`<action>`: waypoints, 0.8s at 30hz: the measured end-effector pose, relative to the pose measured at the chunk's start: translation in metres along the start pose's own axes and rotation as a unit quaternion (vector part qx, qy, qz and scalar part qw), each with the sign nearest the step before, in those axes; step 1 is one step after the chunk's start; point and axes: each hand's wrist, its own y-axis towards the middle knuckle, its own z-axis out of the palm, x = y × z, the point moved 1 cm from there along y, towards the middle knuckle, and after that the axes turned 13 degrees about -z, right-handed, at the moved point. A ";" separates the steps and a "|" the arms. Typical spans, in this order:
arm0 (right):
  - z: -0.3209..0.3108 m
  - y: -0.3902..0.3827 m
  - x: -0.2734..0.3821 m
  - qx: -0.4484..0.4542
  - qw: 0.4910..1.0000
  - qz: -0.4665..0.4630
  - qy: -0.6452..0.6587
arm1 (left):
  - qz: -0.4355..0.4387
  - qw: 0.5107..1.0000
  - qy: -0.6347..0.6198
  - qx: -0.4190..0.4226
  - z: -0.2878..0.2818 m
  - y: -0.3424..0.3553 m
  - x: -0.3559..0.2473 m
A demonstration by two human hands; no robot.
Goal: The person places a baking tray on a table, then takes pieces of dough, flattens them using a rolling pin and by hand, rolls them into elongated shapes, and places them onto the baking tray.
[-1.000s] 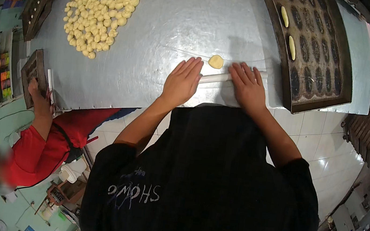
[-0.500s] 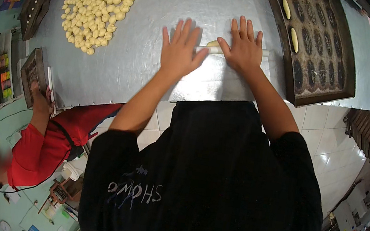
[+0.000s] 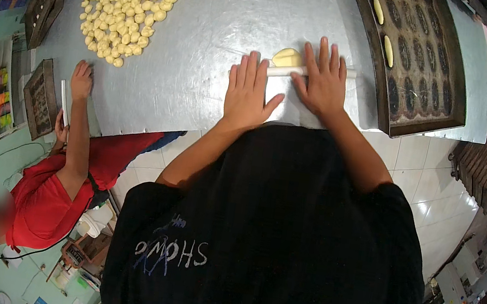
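Note:
A white rolling pin (image 3: 286,71) lies crosswise on the metal table under both my palms. My left hand (image 3: 248,93) rests flat near its left end, fingers stretched out. Toward the right end, my right hand (image 3: 324,85) presses on it with fingers spread. Just beyond the pin is a flattened piece of yellow dough (image 3: 286,57), partly hidden by the pin and my right fingers. To the right, two long dough rolls (image 3: 388,51) lie on a dark baking tray (image 3: 390,120) with oval marks.
Many yellow dough balls (image 3: 127,14) are spread over the far left of the metal table (image 3: 212,17). A co-worker in a red shirt (image 3: 49,202) stands at the left with a hand (image 3: 82,81) over the table edge, beside another dark tray (image 3: 41,100). Another person's arm reaches in at the top left.
The rolling pin and my left hand have come nearer to me, and more of the dough shows, now flattened and wider. The co-worker at the left has reached a hand onto the table.

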 end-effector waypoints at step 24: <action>-0.005 -0.068 0.029 0.105 0.982 -0.086 0.132 | 0.143 0.979 -0.016 0.147 0.002 -0.043 -0.010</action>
